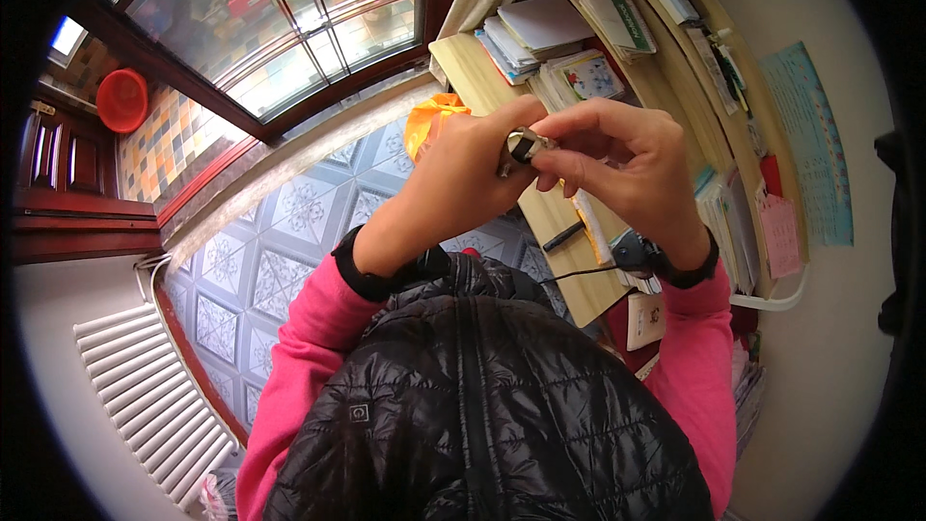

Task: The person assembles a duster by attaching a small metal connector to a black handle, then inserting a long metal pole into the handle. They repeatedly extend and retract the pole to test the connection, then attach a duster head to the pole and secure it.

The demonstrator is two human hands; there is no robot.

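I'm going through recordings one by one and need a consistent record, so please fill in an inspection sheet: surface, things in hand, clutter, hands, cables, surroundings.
Surface: pale wooden desk, partly hidden by the right arm.
Things in hand: one small dark, shiny object; exact kind cannot be told.
Clutter: stacked books and papers; a black pen-shaped item on the desk.
Hands: left hand grips the object; right hand pinches it with thumb and forefinger.
Cables: thin black cable across the desk.
Surroundings: patterned tile floor, white radiator, red basin, orange bag.
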